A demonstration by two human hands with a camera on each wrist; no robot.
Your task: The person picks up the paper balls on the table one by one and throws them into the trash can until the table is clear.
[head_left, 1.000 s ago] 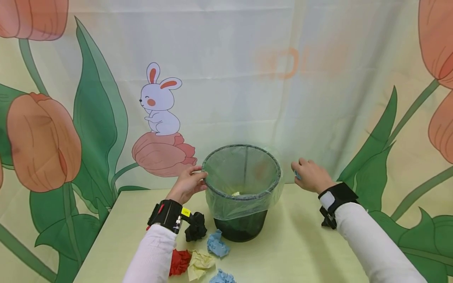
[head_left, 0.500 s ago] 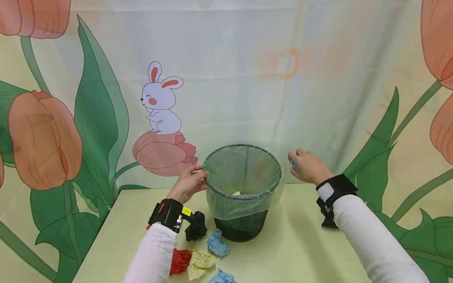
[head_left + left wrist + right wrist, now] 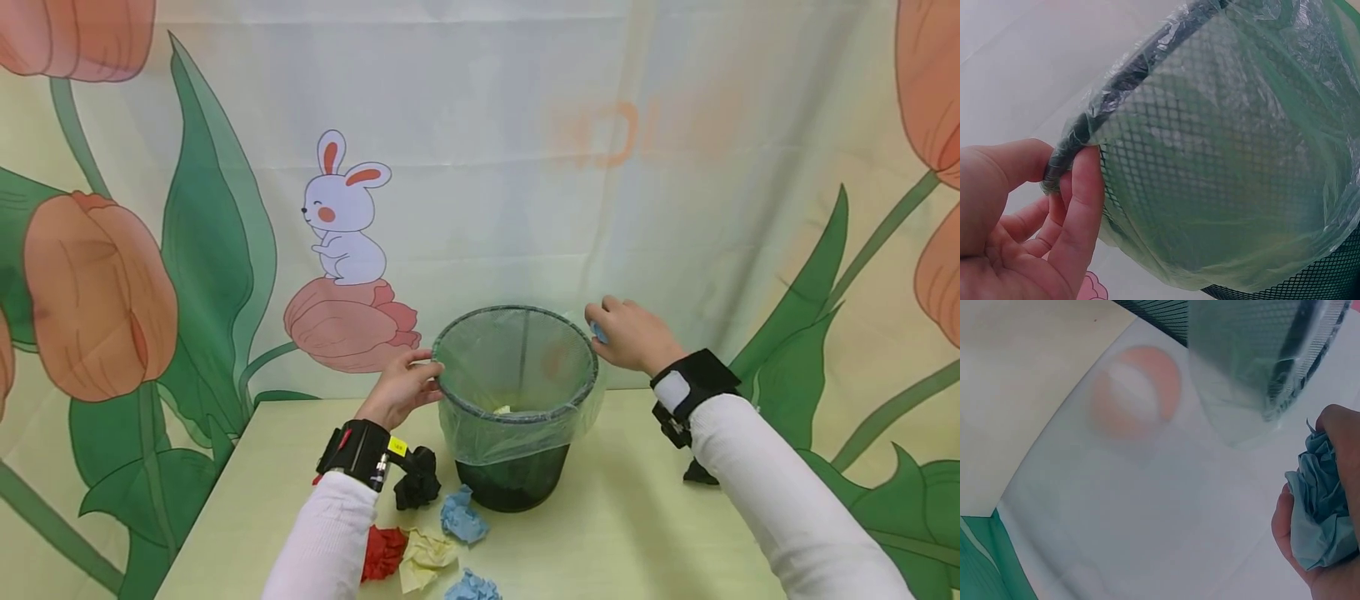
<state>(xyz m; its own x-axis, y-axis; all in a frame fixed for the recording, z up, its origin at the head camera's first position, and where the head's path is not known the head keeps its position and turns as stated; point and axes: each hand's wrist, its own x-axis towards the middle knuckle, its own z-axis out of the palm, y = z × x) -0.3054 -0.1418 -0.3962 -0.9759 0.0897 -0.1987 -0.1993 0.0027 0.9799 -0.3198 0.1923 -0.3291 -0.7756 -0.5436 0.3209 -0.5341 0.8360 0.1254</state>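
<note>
A dark mesh wastebasket (image 3: 513, 479) stands on the table, lined with a thin green plastic bag (image 3: 495, 442) folded over its rim. My left hand (image 3: 400, 390) pinches the rim (image 3: 1113, 94) and the bag at the left side, thumb and fingers on either side of it. My right hand (image 3: 633, 333) grips a crumpled blue paper ball (image 3: 1322, 503), raised beside the right edge of the rim. Most of that ball is hidden by the fingers in the head view. A small pale yellow piece (image 3: 502, 410) shows inside the basket.
In front of the basket lie crumpled paper balls: black (image 3: 417, 479), blue (image 3: 463, 515), red (image 3: 384, 552), yellow (image 3: 426, 560) and another blue one (image 3: 472, 586). A black piece (image 3: 700, 473) lies near my right forearm. A printed curtain (image 3: 480, 167) hangs behind the table (image 3: 630, 533).
My right hand has moved left and upward with the blue paper ball, closer to the basket's rim. My left hand keeps its hold on the rim.
</note>
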